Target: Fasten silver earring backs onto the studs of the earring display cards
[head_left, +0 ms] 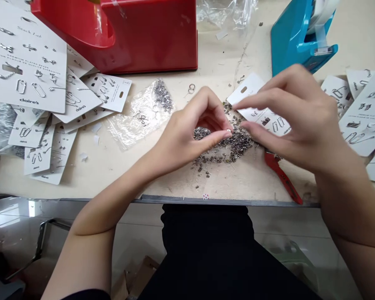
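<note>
My left hand (pixel 192 129) hovers over a heap of small metal earring parts (pixel 228 143) on the table, thumb and forefinger pinched together on a tiny piece I cannot make out. My right hand (pixel 295 116) is just to the right, fingers curled in a pinch toward the left fingertips. It holds a white jewellery card (pixel 253 93) carrying small earrings. The fingertips of both hands nearly meet above the heap.
Stacks of white earring cards (pixel 28 71) lie at left and more cards (pixel 367 112) at right. A clear bag of metal parts (pixel 145 110), a red tape dispenser (pixel 137 33), a blue tape dispenser (pixel 300 35) and red-handled pliers (pixel 283 177) lie around. The table edge (pixel 225 201) is close.
</note>
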A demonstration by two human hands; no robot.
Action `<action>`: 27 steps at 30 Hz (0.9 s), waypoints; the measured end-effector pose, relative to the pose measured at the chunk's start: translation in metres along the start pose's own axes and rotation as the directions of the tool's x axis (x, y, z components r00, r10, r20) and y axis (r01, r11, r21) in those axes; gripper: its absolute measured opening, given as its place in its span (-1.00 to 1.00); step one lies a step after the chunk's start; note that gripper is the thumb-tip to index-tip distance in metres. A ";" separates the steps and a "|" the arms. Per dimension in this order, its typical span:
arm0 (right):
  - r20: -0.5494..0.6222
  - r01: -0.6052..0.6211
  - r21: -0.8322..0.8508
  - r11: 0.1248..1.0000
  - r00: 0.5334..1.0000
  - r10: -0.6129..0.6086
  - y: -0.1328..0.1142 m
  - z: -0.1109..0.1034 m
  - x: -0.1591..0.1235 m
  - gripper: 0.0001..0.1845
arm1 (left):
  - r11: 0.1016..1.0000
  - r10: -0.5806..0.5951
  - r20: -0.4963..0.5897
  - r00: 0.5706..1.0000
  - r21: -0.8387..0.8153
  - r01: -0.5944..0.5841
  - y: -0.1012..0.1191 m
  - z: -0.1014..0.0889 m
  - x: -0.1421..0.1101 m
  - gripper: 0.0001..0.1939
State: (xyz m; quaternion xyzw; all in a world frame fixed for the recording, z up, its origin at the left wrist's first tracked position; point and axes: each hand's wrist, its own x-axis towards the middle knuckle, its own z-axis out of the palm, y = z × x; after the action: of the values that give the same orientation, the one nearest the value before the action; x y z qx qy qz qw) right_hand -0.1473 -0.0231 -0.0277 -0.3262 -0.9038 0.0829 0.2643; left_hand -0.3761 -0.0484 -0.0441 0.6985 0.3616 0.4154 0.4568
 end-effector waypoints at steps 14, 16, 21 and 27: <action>-0.154 0.008 0.463 0.886 0.985 0.072 -0.021 0.016 0.000 -0.80 | 0.998 0.002 0.026 1.000 -0.062 -0.001 0.008 0.003 -0.001 -0.92; -0.126 -0.043 0.493 0.869 0.985 0.120 -0.022 0.015 -0.001 -0.77 | 0.998 -0.014 0.022 1.000 -0.066 0.015 0.007 0.004 -0.002 -0.91; -0.078 -0.105 0.523 0.846 0.982 0.170 -0.024 0.012 -0.002 -0.69 | 0.997 -0.058 0.042 0.997 -0.052 0.060 0.005 0.005 -0.002 -0.84; -0.069 -0.133 0.656 0.743 0.970 0.234 -0.021 0.012 -0.001 -0.71 | 0.977 -0.125 0.065 0.990 -0.164 0.134 0.012 0.005 -0.003 -0.82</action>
State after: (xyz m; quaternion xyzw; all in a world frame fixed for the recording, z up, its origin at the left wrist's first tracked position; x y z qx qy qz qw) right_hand -0.1651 -0.0396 -0.0315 -0.3075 -0.7610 0.3909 0.4165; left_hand -0.3708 -0.0566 -0.0349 0.6435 0.3575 0.3948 0.5497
